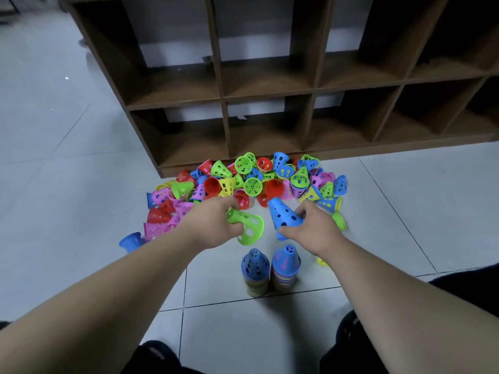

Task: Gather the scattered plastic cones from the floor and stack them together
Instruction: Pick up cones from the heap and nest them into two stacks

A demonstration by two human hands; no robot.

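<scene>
Noting the setting first: a brown shelf unit (270,85) stands behind, and the tiled floor (54,130) carries a loose pile of cones (243,179) at its foot. Two upright stacks (255,268) stand nearer us, just beside each other.

We judge the cones light, thin-walled, smooth and stiff but springy at the rim. The holes and flared base should give the best hold.

Both forearms reach forward between the pile and the stacks. There the left grip (213,222) curls round the narrow end of a green cone (248,228), mouth tilted toward us. The right grip (313,228) pinches a blue cone (283,214) at its wide base, tip pointing away.
</scene>
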